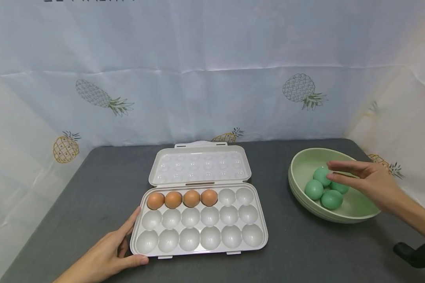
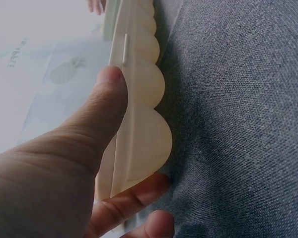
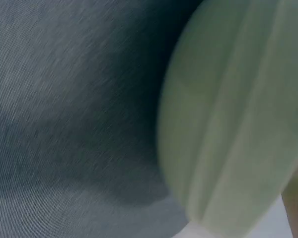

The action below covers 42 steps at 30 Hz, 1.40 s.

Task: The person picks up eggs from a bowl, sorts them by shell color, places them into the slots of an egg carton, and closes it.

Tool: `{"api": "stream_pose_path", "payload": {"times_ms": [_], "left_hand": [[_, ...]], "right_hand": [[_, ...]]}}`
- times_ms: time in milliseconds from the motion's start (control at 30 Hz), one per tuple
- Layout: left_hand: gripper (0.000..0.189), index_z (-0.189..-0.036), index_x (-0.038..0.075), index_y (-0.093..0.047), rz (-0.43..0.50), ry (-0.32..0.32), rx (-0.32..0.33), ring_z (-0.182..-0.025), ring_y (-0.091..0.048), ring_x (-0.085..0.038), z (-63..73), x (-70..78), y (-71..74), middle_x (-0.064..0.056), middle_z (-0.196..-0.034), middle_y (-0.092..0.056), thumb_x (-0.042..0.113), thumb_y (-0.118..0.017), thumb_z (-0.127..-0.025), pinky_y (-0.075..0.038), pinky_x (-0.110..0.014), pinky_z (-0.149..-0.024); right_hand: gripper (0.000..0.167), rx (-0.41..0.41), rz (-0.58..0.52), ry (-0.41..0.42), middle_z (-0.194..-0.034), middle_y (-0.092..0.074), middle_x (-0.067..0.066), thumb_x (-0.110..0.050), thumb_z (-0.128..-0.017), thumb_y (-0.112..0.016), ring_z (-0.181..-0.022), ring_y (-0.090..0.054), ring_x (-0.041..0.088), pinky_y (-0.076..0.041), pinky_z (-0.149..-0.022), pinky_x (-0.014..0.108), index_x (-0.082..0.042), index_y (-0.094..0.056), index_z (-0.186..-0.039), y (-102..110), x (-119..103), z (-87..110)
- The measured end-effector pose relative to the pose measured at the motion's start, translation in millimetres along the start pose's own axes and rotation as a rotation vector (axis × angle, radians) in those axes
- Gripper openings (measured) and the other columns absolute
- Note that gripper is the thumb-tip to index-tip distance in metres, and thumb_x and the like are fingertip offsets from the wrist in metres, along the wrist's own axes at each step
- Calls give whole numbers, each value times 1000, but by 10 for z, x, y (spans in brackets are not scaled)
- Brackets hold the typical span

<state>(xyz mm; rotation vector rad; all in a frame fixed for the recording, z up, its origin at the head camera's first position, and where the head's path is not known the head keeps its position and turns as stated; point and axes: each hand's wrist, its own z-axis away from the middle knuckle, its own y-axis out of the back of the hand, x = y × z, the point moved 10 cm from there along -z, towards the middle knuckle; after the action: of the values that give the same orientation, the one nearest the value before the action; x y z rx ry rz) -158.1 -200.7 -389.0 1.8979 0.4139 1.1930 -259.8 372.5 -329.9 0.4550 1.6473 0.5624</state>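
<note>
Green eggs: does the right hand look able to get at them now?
Probably yes: the right hand hovers over the uncovered bowl, with nothing visible between it and the green eggs.

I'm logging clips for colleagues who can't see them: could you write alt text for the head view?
A person's right hand hovers over a pale green bowl holding round green objects, while the left hand grips the near-left corner of an open egg tray on a dark table. Four brown eggs sit in the tray's far row.

Open egg tray (image 1: 209, 216), green eggs (image 1: 332, 199) in bowl (image 1: 355, 210)
</note>
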Motion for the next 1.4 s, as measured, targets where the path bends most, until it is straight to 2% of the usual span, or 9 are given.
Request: {"api": "stream_pose_path", "payload": {"times_ms": [100,233,367,467,533,733,1100,1200,1400], "left_hand": [[114,-163,4,-17,4,5,-6,-52,-33,14,2,-7,-3,27,-61,-34,29,-89,-78,-31,-9,-47],[114,-163,2,-17,10,-1,-10,-52,-33,14,7,-7,-6,27,-61,-35,28,-89,-78,-31,-9,-47],[113,-163,1,-17,14,-12,-15,-53,-34,14,5,0,-8,26,-62,-36,28,-89,-79,-31,-8,-48],[113,-162,1,-17,13,-7,-20,-53,-34,14,4,-11,-10,26,-62,-36,29,-88,-79,-31,-8,-47],[113,-162,1,-16,9,-1,-21,-53,-33,14,6,-21,-8,26,-62,-36,29,-88,-79,-31,-9,-47],[113,-163,1,-16,10,-1,-22,-53,-33,14,11,-28,-10,27,-63,-36,29,-88,-79,-31,-9,-47],[114,-163,2,-17,2,-11,-7,-53,-32,15,3,-17,-6,26,-62,-36,29,-89,-78,-30,-8,-47],[114,-163,3,-18,-1,-15,-1,-53,-32,15,0,-11,-5,27,-63,-35,30,-89,-78,-30,-8,-47],[114,-163,2,-17,13,-18,-15,-53,-32,15,10,-17,-20,27,-62,-36,29,-89,-79,-30,-8,-47]], "right_hand": [[45,-113,7,23,-125,-68,-27,-7,-94,-72,-115,-57,-20,-48,-86,6,-4,-63,-138,-86,54,-14],[50,-270,-54,140,-135,-65,-21,4,-91,-71,-121,-59,-12,-55,-91,14,6,-57,-139,-224,11,-56],[53,-337,-38,263,-136,-64,-22,6,-87,-74,-122,-56,-15,-54,-90,13,5,-60,-137,-324,-37,-112],[52,-333,8,336,-132,-68,-19,6,-82,-78,-120,-57,-14,-53,-89,11,3,-64,-133,-391,-73,-151],[52,-321,38,341,-129,-69,-20,4,-81,-80,-117,-59,-14,-53,-86,12,0,-67,-131,-428,-77,-173],[49,-244,158,307,-121,-71,-22,-8,-79,-86,-111,-58,-17,-54,-80,15,-10,-73,-127,-491,-86,-234],[40,-206,186,240,-111,-74,-22,-16,-82,-86,-101,-58,-15,-55,-71,22,-13,-77,-120,-604,-27,-277],[39,-208,180,219,-111,-75,-17,-18,-83,-85,-100,-58,-14,-55,-71,22,-15,-76,-121,-633,-10,-295],[42,-243,179,184,-119,-76,8,-22,-86,-83,-98,-60,-11,-54,-73,20,-13,-74,-126,-720,-12,-331]]}}
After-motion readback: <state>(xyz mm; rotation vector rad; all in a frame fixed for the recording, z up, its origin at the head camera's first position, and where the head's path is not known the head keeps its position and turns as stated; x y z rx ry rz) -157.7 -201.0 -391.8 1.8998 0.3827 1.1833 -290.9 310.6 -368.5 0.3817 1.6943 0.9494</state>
